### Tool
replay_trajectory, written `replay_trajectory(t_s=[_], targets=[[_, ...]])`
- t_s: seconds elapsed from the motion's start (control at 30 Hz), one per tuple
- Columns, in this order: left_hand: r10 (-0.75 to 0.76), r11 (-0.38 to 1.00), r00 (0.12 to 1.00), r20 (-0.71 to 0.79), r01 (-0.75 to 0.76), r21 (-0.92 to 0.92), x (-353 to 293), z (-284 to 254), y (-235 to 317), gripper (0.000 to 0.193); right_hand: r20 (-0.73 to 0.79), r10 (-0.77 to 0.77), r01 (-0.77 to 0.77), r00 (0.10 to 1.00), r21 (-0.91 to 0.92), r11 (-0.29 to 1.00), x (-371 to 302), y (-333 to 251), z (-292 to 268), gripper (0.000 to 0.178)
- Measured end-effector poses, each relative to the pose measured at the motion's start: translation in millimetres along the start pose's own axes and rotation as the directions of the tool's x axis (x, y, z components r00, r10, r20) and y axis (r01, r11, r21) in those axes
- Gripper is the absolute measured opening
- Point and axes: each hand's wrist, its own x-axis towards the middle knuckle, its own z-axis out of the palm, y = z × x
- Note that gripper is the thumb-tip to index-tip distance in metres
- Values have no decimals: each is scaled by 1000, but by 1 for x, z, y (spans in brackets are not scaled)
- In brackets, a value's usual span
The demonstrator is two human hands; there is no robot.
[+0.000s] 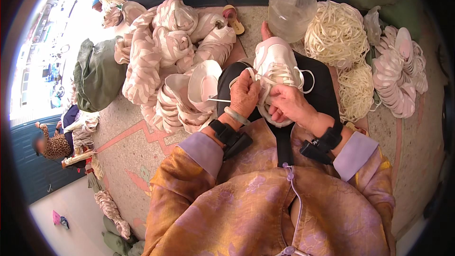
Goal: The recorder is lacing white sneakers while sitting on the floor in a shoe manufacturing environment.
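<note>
A white and pale pink sneaker (277,53) rests on my lap between my thighs, its toe pointing away from me. Cream shoelace (283,72) crosses its upper, and a loose loop stands out on the right side. My left hand (244,94) is closed at the left edge of the lacing, pinching a length of the lace. From its left side sticks a thin pale rod (219,99) with a small bent tip. My right hand (290,104) is at the shoe's opening, fingers curled inward; whatever they hold is hidden.
Bundled pale pink shoe uppers (173,43) heap on the left, beside a green sack (97,73). A large water bottle (291,12) stands ahead. To the right lie piles of cream laces (336,35) and more uppers (400,73). Another person (56,143) sits far left.
</note>
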Motion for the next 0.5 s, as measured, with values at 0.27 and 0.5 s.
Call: replay_trajectory(t_s=[0.27, 0.5], targets=[[73, 995, 997, -9, -72, 69, 2, -3, -13, 17, -147, -30, 26, 989, -31, 999, 10, 6, 14, 14], [370, 823, 926, 73, -363, 436, 6, -5, 7, 17, -245, -100, 119, 964, 62, 991, 15, 14, 22, 14]])
